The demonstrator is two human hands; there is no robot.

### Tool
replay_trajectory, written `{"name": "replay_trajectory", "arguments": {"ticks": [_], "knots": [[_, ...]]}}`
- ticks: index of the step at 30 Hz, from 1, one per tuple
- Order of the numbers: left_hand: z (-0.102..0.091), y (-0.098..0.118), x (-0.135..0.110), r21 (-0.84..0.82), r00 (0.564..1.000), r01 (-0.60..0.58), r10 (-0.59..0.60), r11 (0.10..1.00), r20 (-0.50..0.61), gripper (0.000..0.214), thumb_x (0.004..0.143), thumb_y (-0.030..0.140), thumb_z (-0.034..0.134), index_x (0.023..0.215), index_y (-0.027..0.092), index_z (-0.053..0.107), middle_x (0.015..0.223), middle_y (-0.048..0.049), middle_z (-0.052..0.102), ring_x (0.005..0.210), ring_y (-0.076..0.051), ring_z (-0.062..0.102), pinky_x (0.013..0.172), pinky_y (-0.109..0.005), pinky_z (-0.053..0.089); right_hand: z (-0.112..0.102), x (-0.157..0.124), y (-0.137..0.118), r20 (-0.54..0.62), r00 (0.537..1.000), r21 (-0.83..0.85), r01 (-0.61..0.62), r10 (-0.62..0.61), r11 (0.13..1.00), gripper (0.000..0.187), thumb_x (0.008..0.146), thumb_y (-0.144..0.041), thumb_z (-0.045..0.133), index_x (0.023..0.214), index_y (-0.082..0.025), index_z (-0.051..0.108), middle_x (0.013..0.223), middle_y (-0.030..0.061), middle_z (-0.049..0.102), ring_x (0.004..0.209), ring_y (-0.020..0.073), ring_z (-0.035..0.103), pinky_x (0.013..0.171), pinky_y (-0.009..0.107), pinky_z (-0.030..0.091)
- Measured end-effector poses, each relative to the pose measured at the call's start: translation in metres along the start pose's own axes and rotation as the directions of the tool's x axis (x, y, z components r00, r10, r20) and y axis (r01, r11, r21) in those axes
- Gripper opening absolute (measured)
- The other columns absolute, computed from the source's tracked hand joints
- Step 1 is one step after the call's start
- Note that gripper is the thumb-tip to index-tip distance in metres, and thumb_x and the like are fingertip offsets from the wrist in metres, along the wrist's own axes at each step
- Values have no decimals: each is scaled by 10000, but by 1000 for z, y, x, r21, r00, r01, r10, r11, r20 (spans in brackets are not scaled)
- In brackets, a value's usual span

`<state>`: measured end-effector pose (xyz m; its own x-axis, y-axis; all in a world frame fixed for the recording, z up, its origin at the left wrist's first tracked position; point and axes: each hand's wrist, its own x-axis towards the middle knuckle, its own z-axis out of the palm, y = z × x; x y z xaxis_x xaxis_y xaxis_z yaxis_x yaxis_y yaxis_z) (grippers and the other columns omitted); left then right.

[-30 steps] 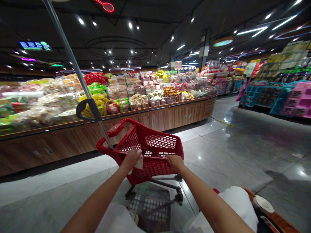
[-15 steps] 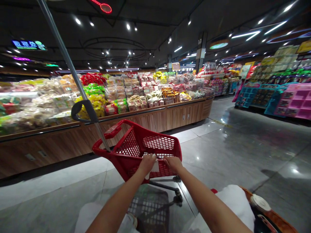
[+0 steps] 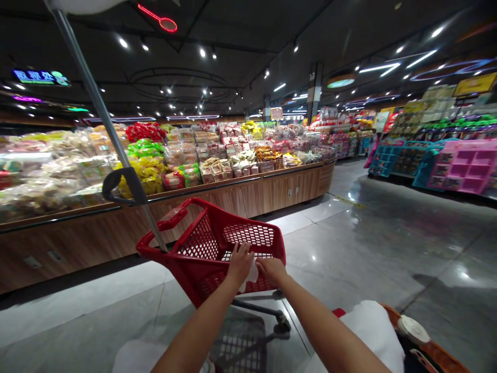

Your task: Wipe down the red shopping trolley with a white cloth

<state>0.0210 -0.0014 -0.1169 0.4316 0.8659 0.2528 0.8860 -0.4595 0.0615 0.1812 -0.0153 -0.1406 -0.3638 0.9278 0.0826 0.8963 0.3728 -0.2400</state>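
Observation:
A red plastic shopping cart [image 3: 240, 223] with lattice sides stands before me. Over its near rim lies my left hand [image 3: 239, 263], fingers stretched out and a little apart. Beside it, my right hand [image 3: 273, 270] is closed, its fingers pinching the edge of a thin white cloth or wipe [image 3: 252, 273]. The white piece hangs against the near side between both hands, partly hidden under my left hand. A grey pole with a dark loop handle [image 3: 134, 185] rises slantwise from the cart's handle end.
Behind the cart runs a long wooden display counter [image 3: 233, 202] heaped with packaged food. Pink and teal racks [image 3: 462, 166] stand at the right. Near my right knee is an orange-brown container [image 3: 446, 352] with a white round object [image 3: 413, 329] at its edge.
My left hand's fingers have lifted and straightened, where they were curled over the rim. The white piece now bunches more between the hands. The view has shifted slightly.

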Motion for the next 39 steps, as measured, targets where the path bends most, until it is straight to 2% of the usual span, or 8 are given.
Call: {"name": "replay_trajectory", "arguments": {"ticks": [7,11,17,21,26,31,35,39], "knots": [[7,-16,-20,237,972,-225,200,945,124,221,887,336,586,1046,187,621,1017,-106,638,972,-260,572,806,-385,451,2,1,0,3,1000,17,11,-11,1000,458,1014,-459,237,1064,-266,650,1030,52,722,943,209,658,724,270,393],[-32,-76,-36,369,968,-227,167,901,189,127,910,177,522,939,180,645,934,-81,658,897,-219,583,784,-345,438,0,2,5,12,1000,8,-5,4,1000,440,1011,-456,260,1034,-273,659,998,48,728,921,215,665,706,272,390],[-102,-161,-75,484,991,-132,111,865,72,120,861,116,565,916,182,648,1006,-93,639,978,-243,572,902,-412,409,-3,4,11,16,1000,5,9,-10,1000,427,1014,-434,258,1061,-284,655,1033,42,725,938,217,665,723,275,396],[-92,-144,-75,435,998,-60,52,898,28,142,850,306,623,886,171,651,955,-94,636,937,-254,564,912,-438,398,-1,3,8,4,1000,5,8,-8,1000,444,1013,-440,247,1064,-279,657,1037,46,726,941,225,667,728,282,404],[-45,-72,-52,284,999,1,-16,959,51,454,790,616,597,892,179,663,933,-102,643,897,-266,578,819,-419,425,2,1,6,-10,1000,-5,-8,8,1000,460,1013,-447,240,1044,-270,663,1013,52,731,919,223,673,715,278,407],[-2,-19,-28,238,997,18,-35,971,64,279,845,443,617,942,183,643,1003,-105,641,966,-281,577,813,-412,419,5,0,6,-32,999,0,-8,8,1000,448,1010,-447,254,1038,-275,667,993,46,736,897,220,678,700,269,408],[2,-25,-20,224,984,-125,92,966,153,139,901,259,543,993,187,619,1016,-97,639,976,-251,585,819,-380,434,5,2,9,-24,1000,1,-2,2,1000,450,1008,-452,257,1038,-280,672,1010,47,734,914,221,676,709,268,408],[-32,-74,-28,235,952,-231,170,944,256,200,916,133,449,990,197,624,956,-77,648,908,-212,611,803,-336,456,1,4,11,0,1000,0,-8,8,1000,442,1007,-446,259,1049,-282,667,1031,45,730,929,220,673,707,274,405]]}}
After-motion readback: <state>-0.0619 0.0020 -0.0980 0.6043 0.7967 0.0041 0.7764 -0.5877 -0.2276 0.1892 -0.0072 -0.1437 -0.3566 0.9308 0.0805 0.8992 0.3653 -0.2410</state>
